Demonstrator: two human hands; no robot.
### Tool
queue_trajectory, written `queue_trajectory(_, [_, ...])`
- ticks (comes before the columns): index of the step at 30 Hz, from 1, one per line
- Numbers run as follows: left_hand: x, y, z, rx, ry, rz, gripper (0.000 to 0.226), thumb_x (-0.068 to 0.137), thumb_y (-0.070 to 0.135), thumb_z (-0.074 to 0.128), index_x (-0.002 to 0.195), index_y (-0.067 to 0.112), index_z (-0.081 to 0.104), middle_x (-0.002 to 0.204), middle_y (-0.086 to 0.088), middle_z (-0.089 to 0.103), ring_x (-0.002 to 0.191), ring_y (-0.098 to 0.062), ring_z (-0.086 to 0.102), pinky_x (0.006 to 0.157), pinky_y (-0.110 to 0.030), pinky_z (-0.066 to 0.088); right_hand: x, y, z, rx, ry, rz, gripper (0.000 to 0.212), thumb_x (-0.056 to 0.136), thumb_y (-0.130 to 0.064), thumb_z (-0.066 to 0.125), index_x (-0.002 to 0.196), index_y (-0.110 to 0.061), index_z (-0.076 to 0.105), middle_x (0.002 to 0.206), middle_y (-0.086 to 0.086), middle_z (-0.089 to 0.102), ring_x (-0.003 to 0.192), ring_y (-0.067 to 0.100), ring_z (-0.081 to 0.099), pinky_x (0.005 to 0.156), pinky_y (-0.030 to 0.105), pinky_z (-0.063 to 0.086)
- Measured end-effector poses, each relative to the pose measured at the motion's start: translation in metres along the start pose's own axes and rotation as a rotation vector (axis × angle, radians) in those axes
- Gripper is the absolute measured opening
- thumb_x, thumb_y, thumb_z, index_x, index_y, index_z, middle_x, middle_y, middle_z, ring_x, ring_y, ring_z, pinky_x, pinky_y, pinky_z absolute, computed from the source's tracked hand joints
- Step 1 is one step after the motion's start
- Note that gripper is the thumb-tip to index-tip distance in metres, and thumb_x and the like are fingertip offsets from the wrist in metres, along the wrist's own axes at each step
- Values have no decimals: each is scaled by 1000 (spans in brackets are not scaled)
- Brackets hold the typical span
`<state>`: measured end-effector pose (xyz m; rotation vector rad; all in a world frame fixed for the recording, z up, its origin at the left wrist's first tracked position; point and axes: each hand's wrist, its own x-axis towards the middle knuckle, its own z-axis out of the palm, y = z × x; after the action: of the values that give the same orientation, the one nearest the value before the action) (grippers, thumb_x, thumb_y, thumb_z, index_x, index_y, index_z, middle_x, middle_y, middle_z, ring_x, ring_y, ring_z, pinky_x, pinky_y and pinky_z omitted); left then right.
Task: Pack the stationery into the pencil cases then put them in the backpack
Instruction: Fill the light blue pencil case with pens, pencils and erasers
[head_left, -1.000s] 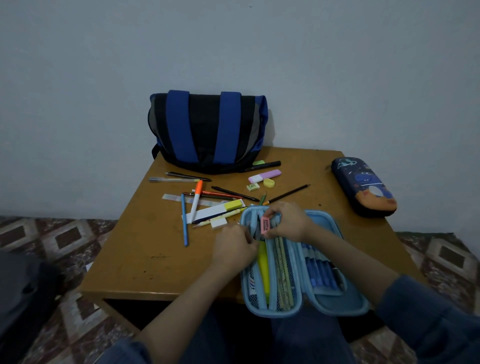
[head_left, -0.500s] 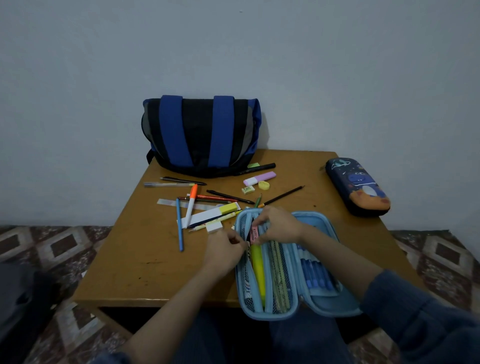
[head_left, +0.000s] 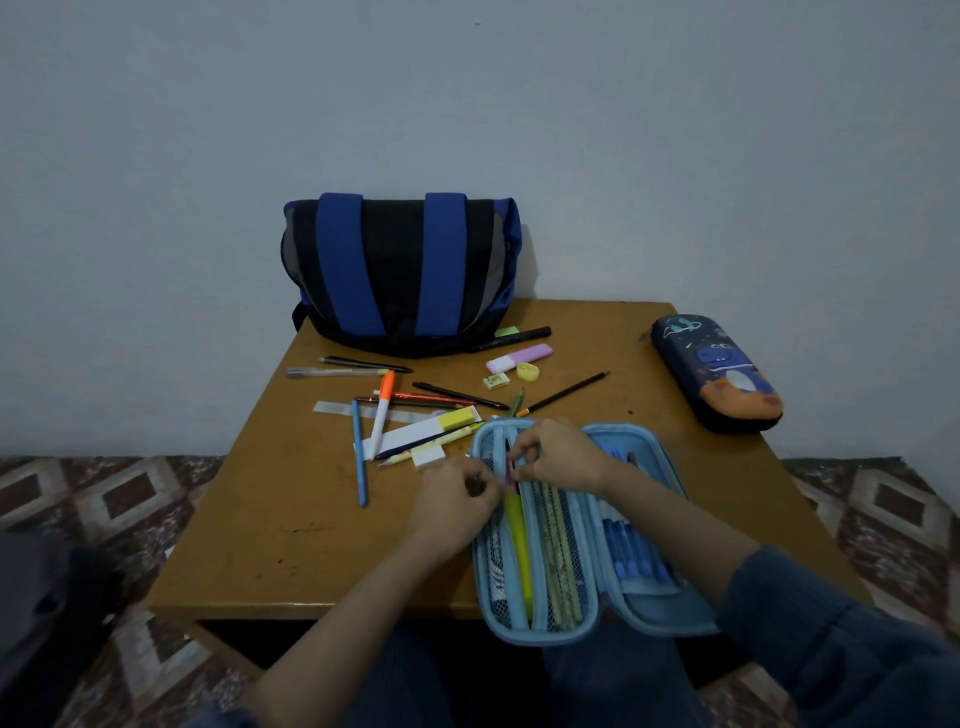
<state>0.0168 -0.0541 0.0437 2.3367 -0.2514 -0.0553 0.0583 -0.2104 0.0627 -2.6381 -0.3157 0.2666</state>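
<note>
Clearly the packing is only partway done: the open blue case (head_left: 587, 545) at the table's (head_left: 260, 545) near edge already holds pencils and pens. Both hands meet at its mesh pocket, the right hand (head_left: 558, 454) pinching a small pink eraser (head_left: 508, 470), the left hand (head_left: 457, 501) closed on the mesh edge, I judge. Many pens (head_left: 382, 415) lie loose, the second case (head_left: 719, 371) is shut, and the backpack (head_left: 400, 270) waits.

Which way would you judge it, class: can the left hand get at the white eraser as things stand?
Probably yes. The white eraser lies in the open just beyond the left hand, with bare table between them, though that hand is busy at the open blue pencil case.
</note>
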Motion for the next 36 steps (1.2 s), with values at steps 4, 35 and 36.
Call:
queue_trajectory(4, [1, -10, 1, 218, 77, 127, 25, 88, 30, 61, 111, 23, 66, 116, 7, 62, 108, -12, 49, 91, -26, 39, 2, 4, 0, 106, 96, 90, 14, 79, -14, 72, 88, -4, 72, 88, 9, 72, 72, 11, 58, 69, 27, 50])
queue_trajectory(35, [0, -58, -3, 386, 1, 124, 57, 92, 55, 38, 144, 32, 29, 155, 5, 16, 142, -15, 15, 114, -36, 19, 13, 9, -5, 243, 179, 140, 18, 90, -13, 57, 80, -2, 68, 61, -4, 55, 53, 2, 46, 47, 8, 36])
queue_trajectory(36, [1, -63, -5, 399, -3, 104, 61, 91, 59, 35, 145, 33, 24, 157, 6, 11, 143, -15, 11, 115, -36, 16, 19, 10, -8, 234, 234, 142, 16, 90, -13, 57, 82, -3, 67, 60, -6, 53, 53, 1, 44, 45, 7, 35])
